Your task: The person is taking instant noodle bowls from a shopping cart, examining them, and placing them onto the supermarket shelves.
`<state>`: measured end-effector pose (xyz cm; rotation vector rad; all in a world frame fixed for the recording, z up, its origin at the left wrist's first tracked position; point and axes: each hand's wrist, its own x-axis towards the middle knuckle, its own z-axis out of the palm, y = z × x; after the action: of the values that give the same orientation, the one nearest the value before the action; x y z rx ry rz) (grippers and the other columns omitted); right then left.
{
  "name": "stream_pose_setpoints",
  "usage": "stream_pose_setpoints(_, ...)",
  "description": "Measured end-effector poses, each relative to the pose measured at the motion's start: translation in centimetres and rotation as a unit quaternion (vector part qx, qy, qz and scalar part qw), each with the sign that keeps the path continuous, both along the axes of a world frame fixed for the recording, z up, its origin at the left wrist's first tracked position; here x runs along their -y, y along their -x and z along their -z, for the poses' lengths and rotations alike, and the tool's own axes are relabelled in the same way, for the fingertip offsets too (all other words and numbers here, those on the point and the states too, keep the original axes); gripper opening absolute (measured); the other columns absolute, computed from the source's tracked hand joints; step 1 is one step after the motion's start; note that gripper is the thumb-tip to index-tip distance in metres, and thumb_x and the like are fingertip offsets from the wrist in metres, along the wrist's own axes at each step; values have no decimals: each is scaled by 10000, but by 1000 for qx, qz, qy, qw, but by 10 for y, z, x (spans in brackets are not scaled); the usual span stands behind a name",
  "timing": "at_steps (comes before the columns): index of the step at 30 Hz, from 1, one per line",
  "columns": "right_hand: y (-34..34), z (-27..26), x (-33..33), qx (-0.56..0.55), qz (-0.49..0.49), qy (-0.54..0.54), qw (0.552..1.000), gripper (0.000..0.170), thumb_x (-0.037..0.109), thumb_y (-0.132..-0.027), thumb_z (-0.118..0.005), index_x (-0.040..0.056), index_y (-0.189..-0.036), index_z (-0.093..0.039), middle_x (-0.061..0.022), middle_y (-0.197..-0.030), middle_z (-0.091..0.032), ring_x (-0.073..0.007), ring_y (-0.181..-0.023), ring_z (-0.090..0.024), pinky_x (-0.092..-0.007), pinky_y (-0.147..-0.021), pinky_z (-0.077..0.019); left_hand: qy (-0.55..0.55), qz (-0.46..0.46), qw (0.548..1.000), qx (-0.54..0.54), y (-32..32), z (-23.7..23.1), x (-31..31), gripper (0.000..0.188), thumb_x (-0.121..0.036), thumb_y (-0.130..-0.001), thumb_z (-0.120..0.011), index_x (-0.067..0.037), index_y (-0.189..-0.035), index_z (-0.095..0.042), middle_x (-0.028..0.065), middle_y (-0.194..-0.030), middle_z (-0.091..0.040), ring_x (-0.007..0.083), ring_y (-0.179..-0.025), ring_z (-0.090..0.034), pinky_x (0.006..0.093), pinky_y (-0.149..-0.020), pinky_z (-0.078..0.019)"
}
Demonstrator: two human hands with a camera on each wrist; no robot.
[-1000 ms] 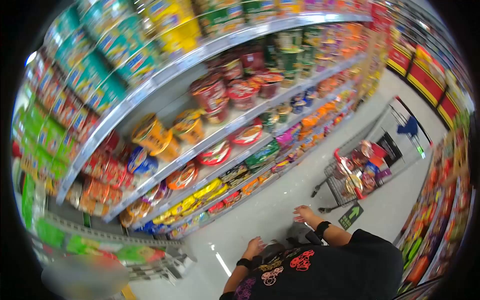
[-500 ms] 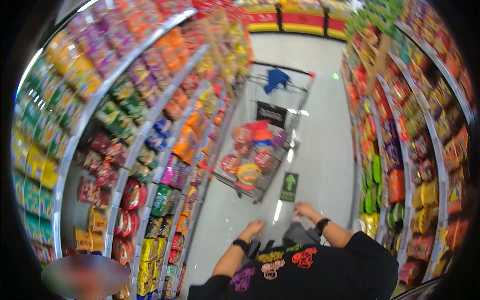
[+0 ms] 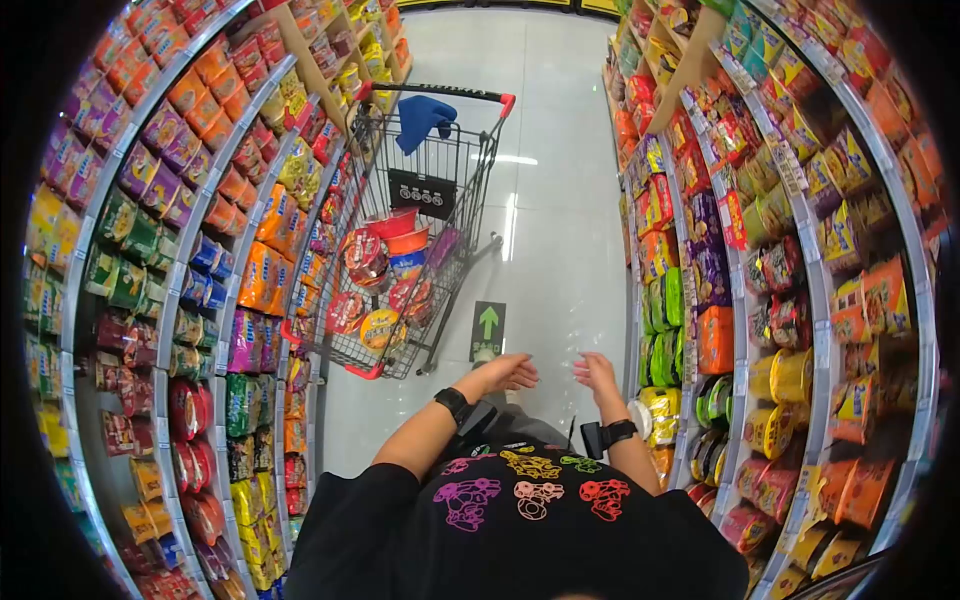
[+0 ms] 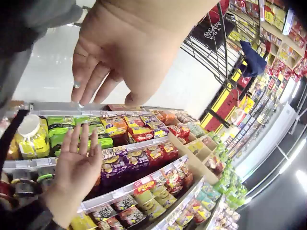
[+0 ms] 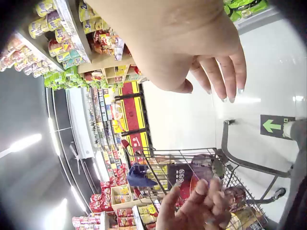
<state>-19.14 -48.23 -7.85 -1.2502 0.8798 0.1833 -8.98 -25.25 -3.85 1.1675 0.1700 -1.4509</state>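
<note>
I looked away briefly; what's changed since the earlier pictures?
The view has swung right to face down the aisle, so the cart now appears left of centre. The left hand has come up level with the right hand. Both remain empty; the blue cloth still hangs on the cart.

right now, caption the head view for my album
Left hand and right hand open above a supermarket aisle, a shopping cart of instant noodle bowls ahead.

Shelf labels (image 3: 788, 168) illegibly small
</note>
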Motion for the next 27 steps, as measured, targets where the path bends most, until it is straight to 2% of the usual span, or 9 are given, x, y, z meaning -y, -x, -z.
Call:
stream_pose_setpoints(4,-43,-5,-23,-17,-102,9,995,243,237,-870,-462,80,-1043,-530,-92,-901,-615,-157,-726,-596,-249,-603,-465,45,-153,981,-107,-48,15,-2,358,-385,-872,-428,-60,-804,-562,82,-891,-632,157,-731,-603,240,-540,-398)
stream_pose_setpoints(7,-99,-11,-39,4,-190,17,982,239,223,-874,-458,71,-1043,-531,-90,-898,-614,-150,-730,-591,-246,-622,-463,118,-249,949,-153,-103,-3,-28,328,-372,-860,-445,-71,-780,-548,66,-807,-612,153,-651,-566,234,-510,-397)
stream_pose_setpoints(9,-150,-20,-52,43,-238,34,970,229,201,-876,-454,64,-1041,-534,-90,-894,-613,-144,-731,-589,-242,-634,-462,265,-322,888,-192,-151,10,-61,291,-346,-852,-474,-84,-746,-545,44,-719,-581,150,-599,-541,233,-462,-401)
stream_pose_setpoints(10,-180,-26,-58,81,-250,49,964,217,178,-879,-449,56,-1036,-535,-90,-886,-614,-143,-732,-589,-244,-634,-468,248,-405,857,-200,-175,-4,-74,277,-325,-844,-492,-73,-741,-539,35,-679,-543,146,-581,-515,234,-469,-407)
stream_pose_setpoints(13,-269,-53,-85,190,-263,95,941,192,120,-883,-437,37,-1023,-540,-86,-860,-612,-135,-729,-586,-245,-638,-478,250,-536,800,-96,-242,21,-120,257,-294,-840,-482,-48,-889,-534,98,-893,-610,195,-736,-586,255,-533,-449)
stream_pose_setpoints(16,-352,-80,-120,274,-257,137,916,183,93,-881,-437,29,-1015,-543,-79,-828,-608,-118,-716,-572,-238,-646,-473,134,-669,724,-98,-283,35,-155,287,-257,-843,-459,-40,-1027,-493,109,-1044,-586,213,-877,-588,268,-597,-453)
stream_pose_setpoints(21,-463,-87,-178,278,-362,161,875,173,87,-879,-443,16,-1000,-544,-74,-795,-592,-103,-680,-544,-236,-625,-463,25,-682,726,-77,-317,78,-193,279,-259,-817,-469,-43,-993,-477,107,-1086,-551,236,-925,-562,326,-681,-446)
stream_pose_setpoints(24,-505,-42,-200,99,-333,-33,937,164,125,-865,-468,7,-957,-536,-49,-752,-555,-112,-632,-521,-239,-565,-444,5,-655,754,-46,-322,101,-207,302,-296,-808,-487,-95,-1035,-490,59,-1071,-545,210,-958,-557,315,-710,-423)
stream_pose_setpoints(27,-532,-10,-213,-33,-345,-173,922,242,216,-826,-504,19,-967,-512,-46,-752,-531,-138,-638,-518,-264,-557,-443,-124,-639,759,-39,-325,89,-204,407,-331,-788,-529,-91,-1110,-461,81,-1133,-501,206,-957,-558,326,-727,-425)
